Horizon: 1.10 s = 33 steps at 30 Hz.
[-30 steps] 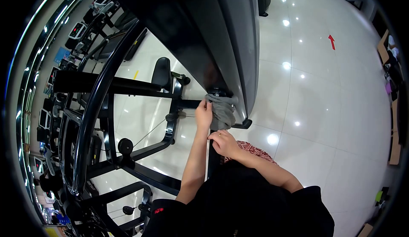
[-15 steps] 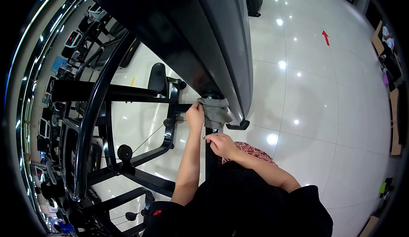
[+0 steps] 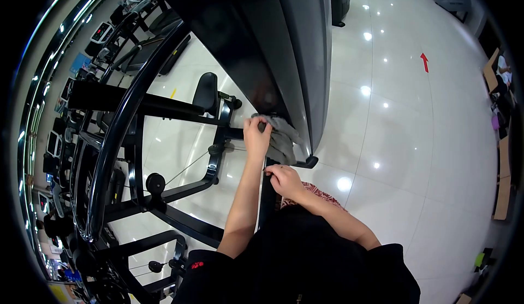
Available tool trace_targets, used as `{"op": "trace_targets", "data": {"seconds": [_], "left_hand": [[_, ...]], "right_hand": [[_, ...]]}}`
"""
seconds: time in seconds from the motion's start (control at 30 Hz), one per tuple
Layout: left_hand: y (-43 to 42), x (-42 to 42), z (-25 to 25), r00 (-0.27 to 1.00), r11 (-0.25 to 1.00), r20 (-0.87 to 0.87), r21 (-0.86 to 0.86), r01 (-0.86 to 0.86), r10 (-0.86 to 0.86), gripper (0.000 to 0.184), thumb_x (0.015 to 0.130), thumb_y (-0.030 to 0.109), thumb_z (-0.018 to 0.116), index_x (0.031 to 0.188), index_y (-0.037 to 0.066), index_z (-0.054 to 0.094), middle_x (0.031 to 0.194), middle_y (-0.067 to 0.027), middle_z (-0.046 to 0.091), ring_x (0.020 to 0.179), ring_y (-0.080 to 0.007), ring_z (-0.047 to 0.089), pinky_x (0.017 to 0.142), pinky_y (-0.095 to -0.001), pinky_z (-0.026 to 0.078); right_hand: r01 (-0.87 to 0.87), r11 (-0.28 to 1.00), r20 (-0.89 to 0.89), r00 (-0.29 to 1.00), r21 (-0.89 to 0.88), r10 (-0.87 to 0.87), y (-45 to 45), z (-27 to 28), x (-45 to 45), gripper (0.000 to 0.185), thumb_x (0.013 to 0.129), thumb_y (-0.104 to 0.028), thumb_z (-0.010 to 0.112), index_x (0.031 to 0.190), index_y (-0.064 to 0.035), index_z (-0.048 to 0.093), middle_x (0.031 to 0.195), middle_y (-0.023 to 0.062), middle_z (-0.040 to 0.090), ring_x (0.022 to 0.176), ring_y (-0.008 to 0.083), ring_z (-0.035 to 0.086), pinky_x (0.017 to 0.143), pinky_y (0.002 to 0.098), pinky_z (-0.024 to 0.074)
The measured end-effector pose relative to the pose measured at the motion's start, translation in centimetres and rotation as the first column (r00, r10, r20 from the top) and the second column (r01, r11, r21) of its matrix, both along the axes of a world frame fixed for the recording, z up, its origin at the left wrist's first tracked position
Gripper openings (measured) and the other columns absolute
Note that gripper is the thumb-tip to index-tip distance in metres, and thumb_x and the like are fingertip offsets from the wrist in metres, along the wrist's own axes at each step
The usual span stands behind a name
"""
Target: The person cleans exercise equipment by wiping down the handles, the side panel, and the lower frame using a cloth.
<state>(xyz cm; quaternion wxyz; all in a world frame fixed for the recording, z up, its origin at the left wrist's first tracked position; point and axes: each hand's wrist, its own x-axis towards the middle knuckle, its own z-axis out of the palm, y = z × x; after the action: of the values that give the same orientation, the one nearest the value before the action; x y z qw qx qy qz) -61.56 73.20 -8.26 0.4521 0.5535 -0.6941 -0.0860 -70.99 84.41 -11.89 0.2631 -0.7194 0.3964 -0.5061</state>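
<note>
A crumpled grey cloth lies against the foot of a tall dark machine housing, over the end of a black frame bar. My left hand has its fingers closed on the cloth's upper left edge. Below the cloth, my right hand rests by the black bar with its fingers curled; whether anything is between them is too small to tell.
Black tubing with a curved rail, a padded seat and a pulley with a cable stands on the left. Treadmills line the far left. A red arrow marks the tiled floor; cardboard boxes stand far right.
My left hand has moved up along the cloth, whose top edge is now bunched higher against the housing. My right hand has shifted only slightly.
</note>
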Motion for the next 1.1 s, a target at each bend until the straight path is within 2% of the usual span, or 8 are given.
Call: {"op": "trace_targets", "data": {"seconds": [0.1,0.2,0.4,0.6,0.63,0.83,0.93,1.1], "left_hand": [[0.1,1.0,-2.2,0.995,0.939,0.093,0.335,-0.071,0.042,0.026,0.073,0.024,0.062,0.089,0.003,0.061,0.098,-0.0173,0.052,0.095,-0.0348,0.046,0.083,-0.0407,0.038],[0.9,0.3,-1.8,0.957,0.980,0.254,0.107,-0.170,0.138,0.030,0.071,0.023,0.064,0.091,0.001,0.060,0.103,-0.0200,0.050,0.100,-0.0361,0.044,0.084,-0.0407,0.037],[1.8,-1.6,0.1,0.892,0.955,0.369,0.034,-0.296,0.263,0.030,0.070,0.025,0.065,0.092,0.006,0.059,0.108,-0.0158,0.043,0.100,-0.0333,0.038,0.085,-0.0451,0.032],[1.0,-2.1,0.5,0.864,0.935,0.477,0.208,-0.287,0.159,0.026,0.074,0.029,0.059,0.081,0.004,0.057,0.079,-0.0101,0.060,0.083,-0.0257,0.053,0.089,-0.0459,0.026],[0.8,-1.9,-0.1,0.869,0.962,0.455,0.087,-0.260,0.194,0.024,0.074,0.027,0.059,0.078,0.004,0.056,0.070,-0.0112,0.062,0.073,-0.0267,0.057,0.088,-0.0425,0.029],[-0.4,-0.6,-1.4,0.989,0.940,0.139,0.329,-0.084,0.040,0.021,0.077,0.019,0.056,0.078,-0.002,0.055,0.068,-0.0186,0.058,0.066,-0.0363,0.057,0.065,-0.0400,0.043],[-0.3,-0.5,-0.8,1.000,0.920,0.008,0.392,-0.017,0.015,0.021,0.077,0.017,0.055,0.078,-0.004,0.055,0.068,-0.0215,0.057,0.068,-0.0388,0.056,0.062,-0.0410,0.044],[1.0,-2.0,-0.2,0.968,0.956,0.250,0.286,-0.072,-0.001,0.020,0.077,0.021,0.055,0.073,0.002,0.056,0.068,-0.0158,0.060,0.066,-0.0339,0.058,0.062,-0.0420,0.042]], "right_hand": [[0.129,0.991,0.072,0.989,0.033,-0.131,-0.6,0.5,-0.5,0.024,0.068,0.003,0.047,0.090,-0.0038,0.054,0.086,0.0111,0.059,0.080,0.0295,0.057,0.071,0.0380,0.0458],[0.261,0.959,0.146,0.950,0.109,-0.276,-2.1,1.5,-0.9,0.027,0.068,0.003,0.047,0.093,-0.0029,0.054,0.095,0.0128,0.056,0.087,0.0308,0.054,0.076,0.0388,0.0446],[0.356,0.928,-0.025,0.934,0.107,-0.355,-3.8,2.1,-0.3,0.046,0.066,0.004,0.048,0.111,-0.0035,0.046,0.113,0.0141,0.048,0.099,0.0346,0.046,0.081,0.0394,0.0424],[0.428,0.903,-0.041,0.902,-0.046,-0.430,-0.6,-0.2,0.9,0.060,0.059,0.003,0.053,0.117,-0.0025,0.042,0.115,0.0165,0.039,0.104,0.0350,0.039,0.090,0.0446,0.0315],[0.443,0.894,-0.034,0.894,-0.070,-0.446,-0.5,-0.5,1.0,0.054,0.057,0.003,0.054,0.110,-0.0037,0.048,0.107,0.0143,0.043,0.099,0.0329,0.041,0.088,0.0436,0.0313],[0.057,0.989,-0.215,0.973,-0.134,-0.085,0.2,-1.2,1.6,0.023,0.059,-0.003,0.057,0.082,-0.0070,0.057,0.096,0.0061,0.053,0.100,0.0279,0.044,0.088,0.0428,0.0315],[0.030,0.978,-0.367,0.924,-0.209,-0.106,0.5,-1.0,1.8,0.019,0.061,-0.009,0.058,0.081,-0.0076,0.059,0.100,0.0043,0.055,0.105,0.0253,0.044,0.090,0.0435,0.0307],[-0.012,0.994,-0.479,0.877,-0.111,-0.042,0.3,-1.6,1.8,0.025,0.067,-0.015,0.057,0.091,-0.0093,0.059,0.108,0.0051,0.054,0.110,0.0236,0.042,0.094,0.0439,0.0268]]}}
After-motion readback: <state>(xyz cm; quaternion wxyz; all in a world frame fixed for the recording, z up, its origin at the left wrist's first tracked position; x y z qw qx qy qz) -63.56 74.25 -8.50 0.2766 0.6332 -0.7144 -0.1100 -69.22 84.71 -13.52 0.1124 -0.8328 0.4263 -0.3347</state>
